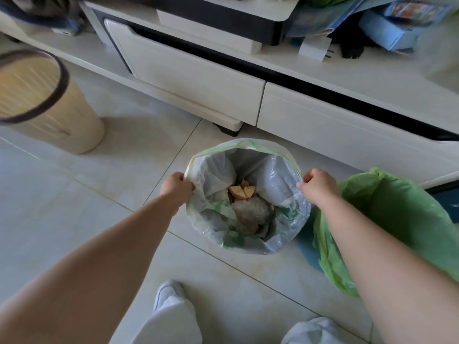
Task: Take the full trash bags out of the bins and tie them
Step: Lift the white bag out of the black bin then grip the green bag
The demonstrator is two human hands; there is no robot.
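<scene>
A pale green and grey trash bag (285, 214) stands open on the tiled floor in front of me, with crumpled paper and brown scraps inside. My left hand (176, 185) pinches the bag's left rim. My right hand (319, 186) pinches its right rim. The bag's mouth is stretched wide between them. Whether a bin stands under this bag is hidden by the plastic. A beige bin (49, 112) with a dark rim stands at the left, with no bag in it. A second green bag (397, 219) lies at the right, behind my right forearm.
A low white cabinet (198, 78) with drawers runs along the back, close behind the bag. Blue packages (392, 28) and clutter sit on its top at the right. My feet in pale slippers (169, 294) are at the bottom edge. Tiled floor (74, 194) lies to the left.
</scene>
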